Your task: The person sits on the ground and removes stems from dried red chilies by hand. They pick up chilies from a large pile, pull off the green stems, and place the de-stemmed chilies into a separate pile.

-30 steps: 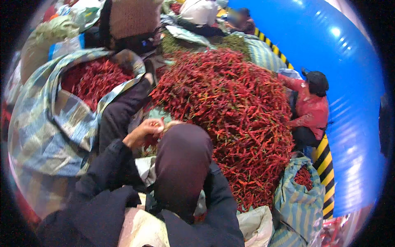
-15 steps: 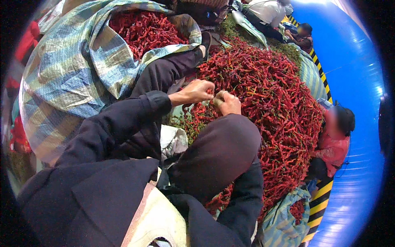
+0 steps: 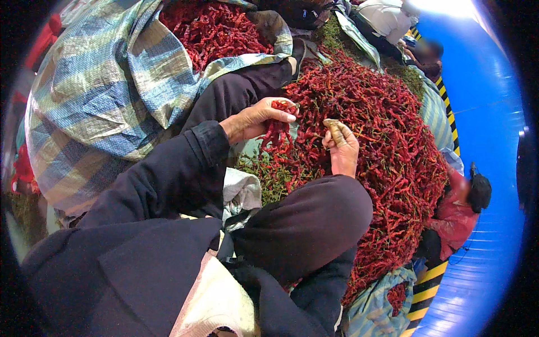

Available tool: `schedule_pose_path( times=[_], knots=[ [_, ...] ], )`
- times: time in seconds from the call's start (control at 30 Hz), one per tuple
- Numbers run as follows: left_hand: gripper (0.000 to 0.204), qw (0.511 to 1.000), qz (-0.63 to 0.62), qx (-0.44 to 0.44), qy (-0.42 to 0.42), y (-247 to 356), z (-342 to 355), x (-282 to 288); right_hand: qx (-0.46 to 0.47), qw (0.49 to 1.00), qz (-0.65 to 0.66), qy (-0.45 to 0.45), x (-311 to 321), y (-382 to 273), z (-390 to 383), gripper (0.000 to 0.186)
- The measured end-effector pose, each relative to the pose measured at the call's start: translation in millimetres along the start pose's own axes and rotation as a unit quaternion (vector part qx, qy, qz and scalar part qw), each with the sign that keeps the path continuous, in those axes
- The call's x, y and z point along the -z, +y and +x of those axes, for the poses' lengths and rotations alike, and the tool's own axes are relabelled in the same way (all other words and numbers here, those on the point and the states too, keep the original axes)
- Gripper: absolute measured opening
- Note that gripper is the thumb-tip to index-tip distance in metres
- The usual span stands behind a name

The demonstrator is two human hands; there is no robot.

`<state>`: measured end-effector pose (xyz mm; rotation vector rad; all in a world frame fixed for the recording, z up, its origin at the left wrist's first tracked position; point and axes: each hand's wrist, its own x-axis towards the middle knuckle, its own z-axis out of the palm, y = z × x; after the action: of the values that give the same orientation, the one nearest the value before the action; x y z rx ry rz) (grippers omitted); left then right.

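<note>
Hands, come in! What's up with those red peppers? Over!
Left hand: gripping bunch of red peppers. Right hand: half-curled, by pepper pile, no pepper visible in it. In the way: raised knee, partly hiding right arm.

In your left hand (image 3: 250, 119), a small bunch of slim, wrinkled red chillies (image 3: 277, 133) hangs downward near the left edge of the broad heap (image 3: 387, 151), whose chillies lie tangled, flecked with green.
</note>
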<state>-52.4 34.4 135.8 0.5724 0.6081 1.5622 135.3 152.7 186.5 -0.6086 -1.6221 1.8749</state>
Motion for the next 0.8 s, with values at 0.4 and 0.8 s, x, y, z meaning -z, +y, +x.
schedule_pose_path(
  times=[0.4, 0.8],
  knots=[
    [0.02, 0.99, 0.116, -0.002, -0.077, -2.4, 5.5, -45.7, -0.041, 0.996, -0.013, -0.077, -20.4, -37.7, 6.5, 0.018],
    [0.017, 0.991, 0.127, -0.031, 0.011, 9.3, -12.1, -32.5, -0.1, 0.988, -0.11, 0.029, -19.8, -14.5, -15.9, 0.022]
  ],
)
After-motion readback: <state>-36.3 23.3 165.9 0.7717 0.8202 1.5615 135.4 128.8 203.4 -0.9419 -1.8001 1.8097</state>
